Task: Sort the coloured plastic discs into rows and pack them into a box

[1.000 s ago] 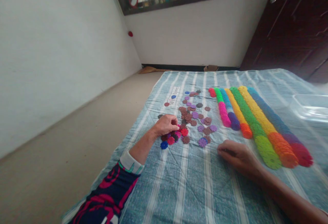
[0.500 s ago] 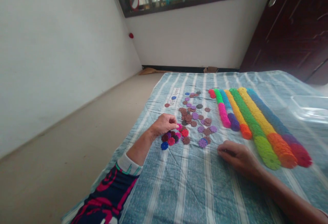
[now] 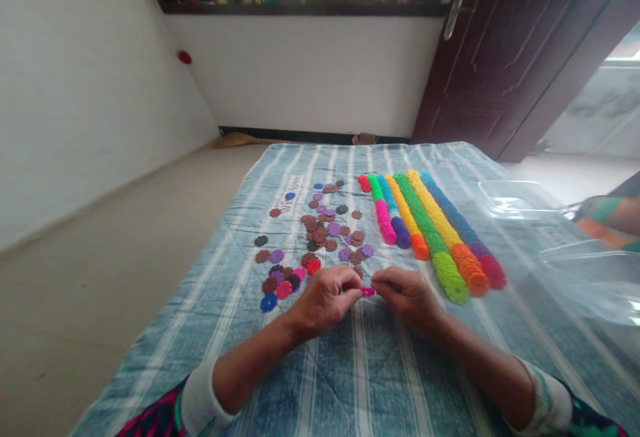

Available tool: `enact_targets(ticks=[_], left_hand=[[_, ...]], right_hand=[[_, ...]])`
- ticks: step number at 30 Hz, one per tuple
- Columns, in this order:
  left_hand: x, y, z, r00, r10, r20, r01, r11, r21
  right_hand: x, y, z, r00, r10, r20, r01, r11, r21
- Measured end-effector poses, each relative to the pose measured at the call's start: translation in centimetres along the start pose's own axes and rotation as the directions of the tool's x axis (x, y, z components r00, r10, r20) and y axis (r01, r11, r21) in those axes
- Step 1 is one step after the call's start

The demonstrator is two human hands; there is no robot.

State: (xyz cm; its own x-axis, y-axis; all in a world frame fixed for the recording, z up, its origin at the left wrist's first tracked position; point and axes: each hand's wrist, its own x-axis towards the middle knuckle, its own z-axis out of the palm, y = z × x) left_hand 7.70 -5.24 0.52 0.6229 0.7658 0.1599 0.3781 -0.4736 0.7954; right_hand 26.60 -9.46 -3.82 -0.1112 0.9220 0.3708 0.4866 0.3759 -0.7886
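I have the pink disc (image 3: 368,292) right between my two hands, a little below and right of the frame's centre. Seen nearly edge-on, it looks like a short sliver whose longer axis runs left to right, straight across the gap from one set of fingertips to the other. The left hand (image 3: 354,285) is the nearer — its thumb and forefinger are closed on the disc's left edge. The right hand (image 3: 376,282) has thumb and forefinger drawn almost together at the opposite edge; whether they touch or grip it, I cannot tell.

Against the half-second-earlier view, the left hand has come away from the loose discs (image 3: 283,289) on the left, and the right hand no longer sits well apart from it. A black disc (image 3: 261,240) now shows plainly at the pile's upper left. My view has swung right too — more of the door (image 3: 480,57) appears, while the stacked rows of discs (image 3: 424,227) lie on the striped cloth (image 3: 210,330), apparently unchanged.
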Motion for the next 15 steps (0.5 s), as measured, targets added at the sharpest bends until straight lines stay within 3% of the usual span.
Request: enact_targets(ticks=[4, 15], left_hand=[[-0.1, -0.1, 0.9, 0.998, 0.051, -0.037, -0.049, 0.997, 0.053], [-0.3, -1.2, 1.0, 0.99, 0.115, -0.076, -0.106, 0.988, 0.114]], right_hand=[[0.1, -0.5, -0.4, 0.998, -0.034, 0.057, 0.034, 0.999, -0.014], [0.5, -1.3, -1.1, 0.98, -0.087, 0.18, 0.106, 0.989, -0.1]])
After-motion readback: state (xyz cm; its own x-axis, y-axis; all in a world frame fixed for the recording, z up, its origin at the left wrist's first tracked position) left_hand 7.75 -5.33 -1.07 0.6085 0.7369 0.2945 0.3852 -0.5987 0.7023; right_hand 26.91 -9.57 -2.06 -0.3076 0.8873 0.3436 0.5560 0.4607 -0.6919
